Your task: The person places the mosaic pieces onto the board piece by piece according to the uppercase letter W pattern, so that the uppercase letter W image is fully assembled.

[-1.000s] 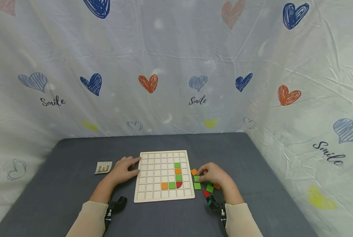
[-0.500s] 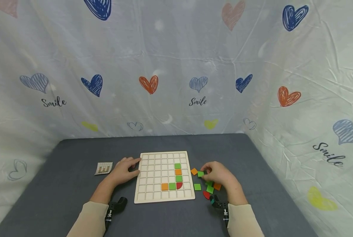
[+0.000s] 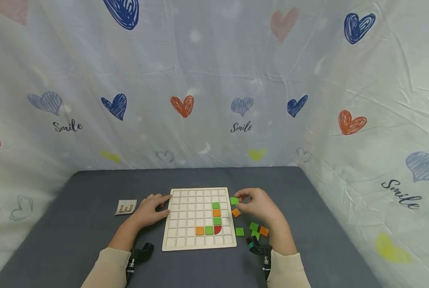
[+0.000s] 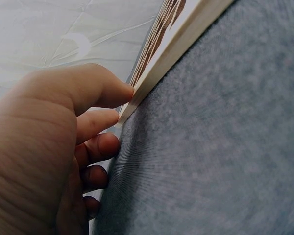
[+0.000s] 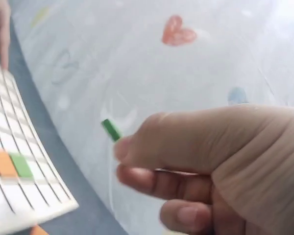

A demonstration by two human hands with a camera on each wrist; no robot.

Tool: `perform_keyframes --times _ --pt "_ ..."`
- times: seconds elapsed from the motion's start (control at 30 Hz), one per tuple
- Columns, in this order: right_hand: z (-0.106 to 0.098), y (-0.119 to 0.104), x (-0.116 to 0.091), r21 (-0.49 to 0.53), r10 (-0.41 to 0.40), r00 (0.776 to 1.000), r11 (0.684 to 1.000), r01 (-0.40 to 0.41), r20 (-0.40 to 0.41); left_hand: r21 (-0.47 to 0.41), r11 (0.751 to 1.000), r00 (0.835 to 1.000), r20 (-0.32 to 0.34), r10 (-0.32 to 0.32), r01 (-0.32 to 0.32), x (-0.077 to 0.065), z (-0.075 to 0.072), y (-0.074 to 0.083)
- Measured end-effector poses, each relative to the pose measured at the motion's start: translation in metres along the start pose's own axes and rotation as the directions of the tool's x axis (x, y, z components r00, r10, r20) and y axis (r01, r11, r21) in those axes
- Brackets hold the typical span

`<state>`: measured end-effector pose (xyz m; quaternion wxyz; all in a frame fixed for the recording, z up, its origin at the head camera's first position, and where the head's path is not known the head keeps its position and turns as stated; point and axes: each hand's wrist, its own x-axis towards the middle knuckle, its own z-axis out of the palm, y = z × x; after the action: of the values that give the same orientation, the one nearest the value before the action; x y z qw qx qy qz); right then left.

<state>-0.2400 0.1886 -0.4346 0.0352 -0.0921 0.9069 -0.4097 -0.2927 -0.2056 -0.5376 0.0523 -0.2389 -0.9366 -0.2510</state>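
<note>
My right hand (image 3: 260, 205) pinches a green square tile (image 3: 234, 201) between thumb and fingers, just right of the wooden grid board's (image 3: 183, 216) right edge. The right wrist view shows that tile (image 5: 110, 129) edge-on at the fingertips. On the board sit green, orange and red tiles in an L-like line, with a red quarter-round tile (image 3: 217, 229) at the corner. At the board's left edge rests my left hand (image 3: 150, 210), thumb and index finger touching the rim. The left wrist view shows its thumb (image 4: 122, 94) against the board's side (image 4: 159, 68).
Loose tiles lie right of the board: an orange one (image 3: 236, 213), a green one (image 3: 239, 232), and a small cluster with another orange tile (image 3: 263, 231). A red piece is mostly hidden by the right wrist camera (image 3: 260, 249). A printed card (image 3: 126, 207) lies left.
My right hand has picked the green tile from among the loose ones and carried it away from me, to beside the board's upper right edge. My left hand has stayed at the board.
</note>
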Motion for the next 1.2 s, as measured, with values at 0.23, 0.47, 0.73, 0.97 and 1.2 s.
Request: perform_keyframes --times 0.23,0.47,0.73,0.97,1.2 --pt "0.018 -0.016 -0.002 -0.004 -0.092 0.995 0.996 0.092 -0.049 0.0 1.0 1.0 0.006 0.019 -0.019 0.002 0.004 0.003" --pt "0.042 -0.029 0.002 -0.082 -0.191 0.979 0.979 0.185 -0.07 -0.003 1.0 1.0 0.005 0.012 -0.012 0.001 0.001 0.004" --pt "0.071 -0.033 0.005 -0.149 -0.211 0.977 0.967 0.204 -0.028 -0.003 1.0 1.0 0.008 0.016 -0.016 0.0 -0.001 0.002" --pt "0.092 -0.029 0.01 -0.183 -0.208 0.977 0.96 0.214 0.052 -0.002 1.0 1.0 0.014 0.005 -0.005 0.0 -0.001 0.002" --pt "0.108 -0.025 0.014 -0.228 -0.186 0.976 0.951 0.207 0.11 0.004 1.0 1.0 0.007 0.002 -0.002 0.001 -0.002 0.0"
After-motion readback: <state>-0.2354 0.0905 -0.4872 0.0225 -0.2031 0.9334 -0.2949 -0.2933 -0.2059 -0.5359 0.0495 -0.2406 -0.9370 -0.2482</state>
